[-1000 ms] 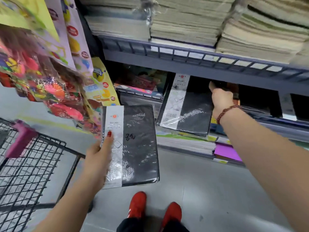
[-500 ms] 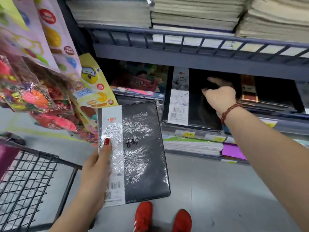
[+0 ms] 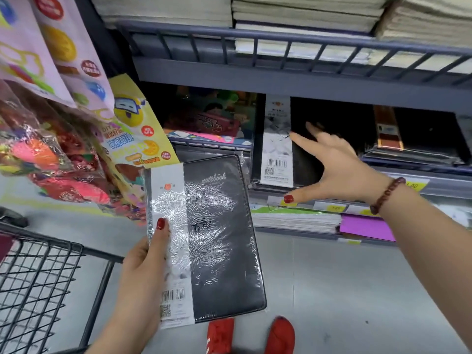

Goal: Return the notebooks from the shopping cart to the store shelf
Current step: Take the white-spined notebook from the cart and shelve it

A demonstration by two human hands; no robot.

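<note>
Upright on the shelf (image 3: 452,186), notebook 1 (image 3: 277,154); right hand (image 3: 339,169) splayed before it, left hand (image 3: 143,272) clamps notebook 2 (image 3: 219,238).

Left hand (image 3: 143,267) gripping; right hand (image 3: 339,172) outstretched, fingers spread.

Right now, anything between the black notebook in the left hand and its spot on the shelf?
Only the right hand, spread open in front of the matching notebook standing on the shelf. Nothing else visible lies between that spot and the black notebook gripped by the left hand.
</note>
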